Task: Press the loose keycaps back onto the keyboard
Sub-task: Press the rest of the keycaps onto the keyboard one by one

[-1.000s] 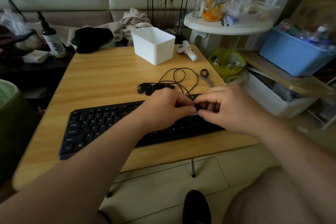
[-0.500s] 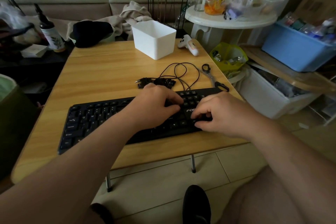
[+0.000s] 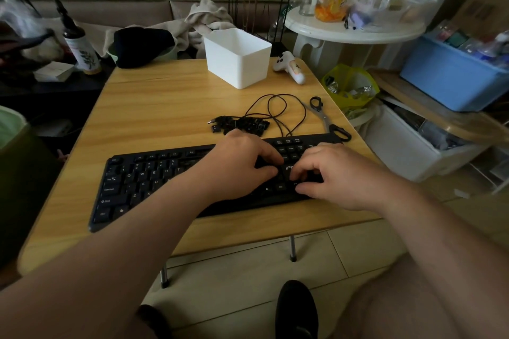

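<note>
My right hand (image 3: 349, 176) rests on the right-centre of the keyboard (image 3: 154, 184), fingers curled down with the tips against the keys near the printed logo; whether a keycap sits beneath them I cannot tell, as the fingers hide the spot. My left hand (image 3: 239, 165) lies just beside it, fingers likewise bent and pressing on the keys, thumb tucked toward the right hand. Neither hand visibly pinches anything. Step in hand, as I judge it: seating a cap into its socket by downward pressure from both hands. The next move calls for a lift of one hand and a reach beyond the keyboard's far edge, where the pile of loose keycaps (image 3: 242, 124) lies on the wooden table (image 3: 154, 107), just past my left knuckles and touching the coiled black cable (image 3: 278, 107). A fresh cap must be picked singly and turned stem-down before it meets an empty socket.
</note>
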`<control>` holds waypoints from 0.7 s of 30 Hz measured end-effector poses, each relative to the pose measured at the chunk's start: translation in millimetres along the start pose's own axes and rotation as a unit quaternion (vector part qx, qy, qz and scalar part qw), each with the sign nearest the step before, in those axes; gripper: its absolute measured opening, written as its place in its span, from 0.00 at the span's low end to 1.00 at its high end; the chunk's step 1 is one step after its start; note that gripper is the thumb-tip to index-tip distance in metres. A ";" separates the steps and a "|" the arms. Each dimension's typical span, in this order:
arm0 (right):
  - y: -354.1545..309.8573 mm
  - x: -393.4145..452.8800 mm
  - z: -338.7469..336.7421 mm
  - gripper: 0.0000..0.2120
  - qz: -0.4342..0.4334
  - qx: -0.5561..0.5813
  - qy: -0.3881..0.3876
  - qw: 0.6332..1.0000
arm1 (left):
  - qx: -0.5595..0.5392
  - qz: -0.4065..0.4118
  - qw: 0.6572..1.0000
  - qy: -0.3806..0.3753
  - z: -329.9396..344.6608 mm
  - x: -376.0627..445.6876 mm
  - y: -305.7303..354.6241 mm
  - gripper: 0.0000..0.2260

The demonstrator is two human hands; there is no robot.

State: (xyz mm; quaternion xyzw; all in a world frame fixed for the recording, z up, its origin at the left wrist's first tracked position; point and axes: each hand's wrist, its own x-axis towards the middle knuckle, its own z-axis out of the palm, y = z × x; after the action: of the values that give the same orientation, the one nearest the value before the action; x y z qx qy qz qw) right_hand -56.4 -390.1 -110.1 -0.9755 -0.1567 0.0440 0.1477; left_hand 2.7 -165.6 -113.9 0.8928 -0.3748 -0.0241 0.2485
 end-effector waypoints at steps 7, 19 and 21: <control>-2.3 -4.9 -3.6 0.11 -0.046 0.027 0.153 0.987 | -0.098 -0.043 0.994 -0.025 -0.6 0.6 7.3 0.12; -7.7 -2.8 -7.4 0.19 -0.076 0.084 0.368 0.923 | -0.544 -0.168 0.821 0.038 10.0 7.8 24.5 0.06; -7.7 -2.3 -7.8 0.20 -0.079 0.100 0.374 0.919 | -0.570 -0.167 0.804 0.035 9.7 8.3 27.5 0.06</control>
State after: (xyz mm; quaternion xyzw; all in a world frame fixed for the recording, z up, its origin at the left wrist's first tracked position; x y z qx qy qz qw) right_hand -59.9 -386.1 -100.3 -0.8854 -0.1610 -0.3206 0.2956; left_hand -11.6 -191.9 -108.5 0.6391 -0.1297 -0.2434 0.7180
